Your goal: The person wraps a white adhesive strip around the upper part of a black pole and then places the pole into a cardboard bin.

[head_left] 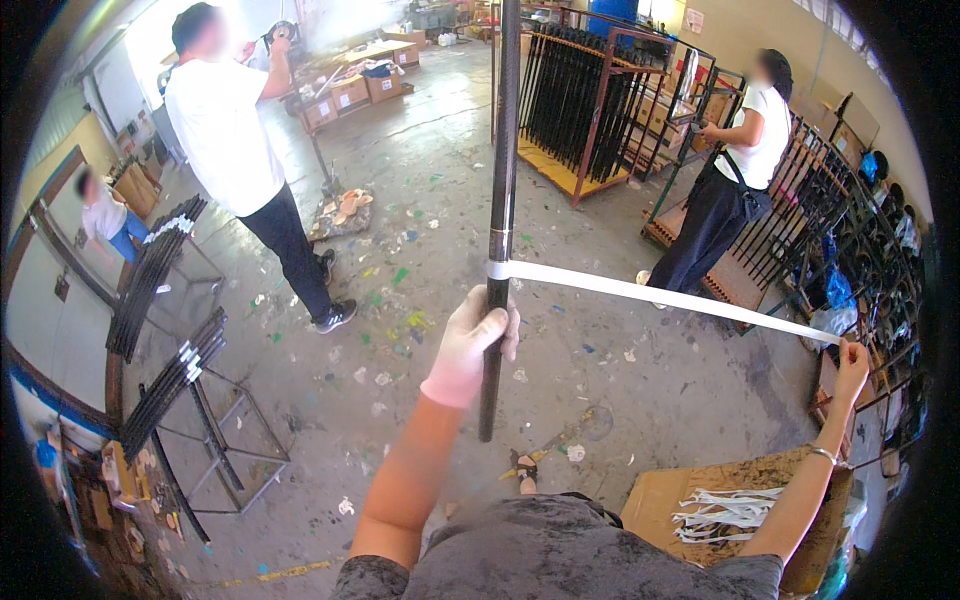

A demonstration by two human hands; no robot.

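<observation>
My left hand (pixel 472 335), in a pale glove with a pink cuff, is closed round the lower part of a long dark tube (pixel 503 150). The tube stands nearly upright and runs out of the top of the view. Just above that hand, a white strip of tape (pixel 650 292) is wrapped round the tube. From there it stretches to the right, drooping slightly toward its far end. My bare right hand (pixel 852 368), arm held far out with a bracelet on the wrist, pinches that end.
White strips (pixel 725 515) lie on a cardboard sheet (pixel 655 495) at lower right. Dark tubes rest on metal stands (pixel 235 425) at left. A rack of black tubes (pixel 570 95) stands ahead. One person (pixel 225 135) works at front left, another (pixel 750 150) at right. Scraps litter the floor.
</observation>
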